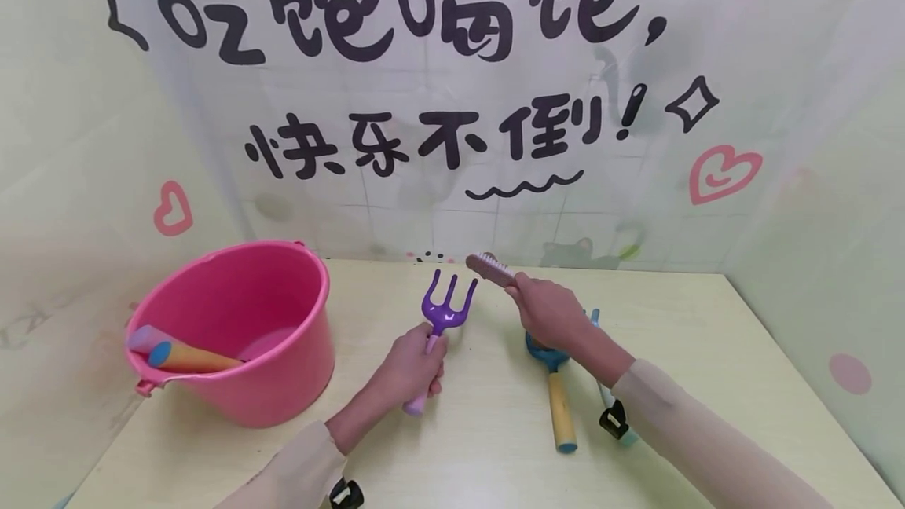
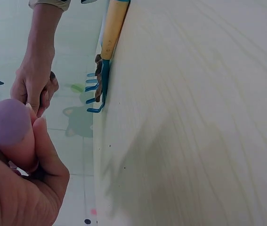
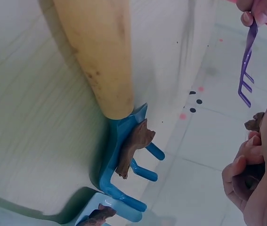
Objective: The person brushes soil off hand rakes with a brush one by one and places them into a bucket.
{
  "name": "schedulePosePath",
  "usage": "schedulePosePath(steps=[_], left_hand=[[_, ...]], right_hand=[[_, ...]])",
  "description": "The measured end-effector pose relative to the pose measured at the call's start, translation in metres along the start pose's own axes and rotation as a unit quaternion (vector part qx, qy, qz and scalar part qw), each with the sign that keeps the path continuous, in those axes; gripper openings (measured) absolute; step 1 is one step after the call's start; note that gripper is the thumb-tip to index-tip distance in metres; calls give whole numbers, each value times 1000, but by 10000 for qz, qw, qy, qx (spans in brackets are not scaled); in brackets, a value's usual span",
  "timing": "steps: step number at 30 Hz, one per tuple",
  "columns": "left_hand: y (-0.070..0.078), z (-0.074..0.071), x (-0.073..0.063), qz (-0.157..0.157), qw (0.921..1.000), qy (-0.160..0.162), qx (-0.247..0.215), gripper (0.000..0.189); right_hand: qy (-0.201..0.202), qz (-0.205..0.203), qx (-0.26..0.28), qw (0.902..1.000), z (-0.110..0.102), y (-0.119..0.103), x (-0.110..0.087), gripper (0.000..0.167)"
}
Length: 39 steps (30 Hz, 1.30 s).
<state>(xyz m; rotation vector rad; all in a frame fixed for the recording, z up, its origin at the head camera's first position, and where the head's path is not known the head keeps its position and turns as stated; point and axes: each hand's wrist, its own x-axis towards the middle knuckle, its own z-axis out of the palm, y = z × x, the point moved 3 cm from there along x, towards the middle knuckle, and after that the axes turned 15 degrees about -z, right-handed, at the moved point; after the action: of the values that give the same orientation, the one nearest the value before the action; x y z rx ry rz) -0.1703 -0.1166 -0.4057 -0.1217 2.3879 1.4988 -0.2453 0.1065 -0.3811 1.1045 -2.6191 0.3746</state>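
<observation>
My left hand grips a purple garden hand fork by its lilac handle, prongs pointing away from me. In the right wrist view the same fork is seen side-on. My right hand holds a brown brush with pale bristles, its head near the fork's prong tips. A brown lump shows just past the right fingers. Below that hand lies a blue hand rake with a wooden handle, a brown chunk resting on it.
A pink bucket stands on the left of the table, with a wooden-handled tool and a lilac handle inside. Beside the blue rake lies a light blue rake bearing another brown piece. A printed cloth backs the table.
</observation>
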Motion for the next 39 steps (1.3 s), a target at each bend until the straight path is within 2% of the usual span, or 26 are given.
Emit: schedulePosePath(steps=[3,8,12,26,39], left_hand=[[0,-3,-1,31,10000,25,-8,22],[-3,-7,-2,-41,9999,72,-66,23],[-4,-11,-3,-62,9999,92,-73,23],[-1,-35,-17,-89,9994,261,212,21],[7,-63,-37,-143,9976,436,526,22]], right_hand=[[171,139,219,9995,-4,3,-3,21],[545,55,241,9982,-7,9,-6,23],[658,55,324,9973,-9,14,-11,25],[122,389,1053,9936,-8,24,-23,24],[-1,406,1033,9938,-5,32,-32,23]])
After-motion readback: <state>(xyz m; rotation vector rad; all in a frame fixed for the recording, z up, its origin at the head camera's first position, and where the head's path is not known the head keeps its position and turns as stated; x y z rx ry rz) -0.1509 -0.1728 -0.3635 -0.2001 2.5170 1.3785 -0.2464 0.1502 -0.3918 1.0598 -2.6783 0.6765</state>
